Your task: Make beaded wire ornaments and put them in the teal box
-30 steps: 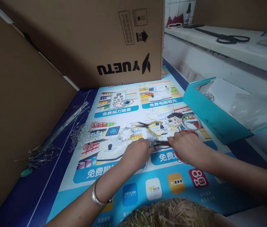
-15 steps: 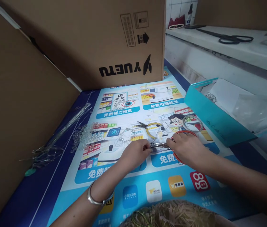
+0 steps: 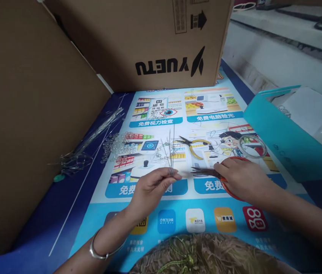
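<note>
**Wires in hand, scissors ready, most stock untouched**

Our left hand (image 3: 152,184) pinched a few thin wires (image 3: 170,152) between thumb and fingertips, holding them upright above the poster (image 3: 161,213) on the desk. Our right hand (image 3: 243,179) was closed on the scissors (image 3: 206,172), red handles under the palm, blades lying low and pointing left at the wires, tips near them but apart.

Progress, our read: early to middle. A loose tangle of bent wire pieces (image 3: 161,152) lay just behind the left hand, so some work looked done. A long wire bundle (image 3: 92,140) sat well off to the left by the cardboard, with clear beads (image 3: 115,146) beside it, apparently unused. Pliers (image 3: 195,146) and a tape roll (image 3: 252,146) lay idle behind the scissors. The teal box (image 3: 277,140) on the right stood open; we couldn't tell its contents.
</note>
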A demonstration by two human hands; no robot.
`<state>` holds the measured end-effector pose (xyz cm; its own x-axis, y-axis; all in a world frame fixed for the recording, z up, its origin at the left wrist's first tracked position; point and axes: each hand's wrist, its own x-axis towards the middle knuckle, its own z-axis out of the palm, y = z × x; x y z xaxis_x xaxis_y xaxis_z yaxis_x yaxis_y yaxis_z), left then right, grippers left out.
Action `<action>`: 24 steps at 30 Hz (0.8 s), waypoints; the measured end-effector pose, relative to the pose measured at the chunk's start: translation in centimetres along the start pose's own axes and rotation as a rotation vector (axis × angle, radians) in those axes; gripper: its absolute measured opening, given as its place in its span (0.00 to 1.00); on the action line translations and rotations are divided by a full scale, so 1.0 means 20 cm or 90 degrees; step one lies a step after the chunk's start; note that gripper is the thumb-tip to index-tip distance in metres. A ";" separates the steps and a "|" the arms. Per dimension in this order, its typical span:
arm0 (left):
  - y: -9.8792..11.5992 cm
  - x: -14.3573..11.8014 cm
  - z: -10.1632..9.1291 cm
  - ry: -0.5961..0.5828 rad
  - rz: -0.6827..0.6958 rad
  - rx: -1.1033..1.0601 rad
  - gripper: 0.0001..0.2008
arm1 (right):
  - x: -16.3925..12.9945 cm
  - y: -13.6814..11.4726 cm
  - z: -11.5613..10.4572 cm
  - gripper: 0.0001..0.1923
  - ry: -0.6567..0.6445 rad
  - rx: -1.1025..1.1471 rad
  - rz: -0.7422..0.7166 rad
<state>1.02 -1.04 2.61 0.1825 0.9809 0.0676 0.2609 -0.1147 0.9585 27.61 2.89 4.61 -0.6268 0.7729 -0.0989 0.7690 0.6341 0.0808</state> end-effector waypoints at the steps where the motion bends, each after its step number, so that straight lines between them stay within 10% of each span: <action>1: -0.02 -0.02 -0.01 -0.011 -0.008 0.014 0.07 | 0.00 0.00 0.01 0.11 -0.004 0.000 -0.002; 24: -0.07 -0.07 -0.05 -0.049 -0.007 0.071 0.07 | 0.02 -0.03 0.02 0.11 -0.015 0.004 -0.006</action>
<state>-0.64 -2.03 1.38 0.2507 0.9676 0.0313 0.3659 -0.1246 0.9223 26.93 2.92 4.11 -0.6305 0.7663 -0.1236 0.7642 0.6407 0.0735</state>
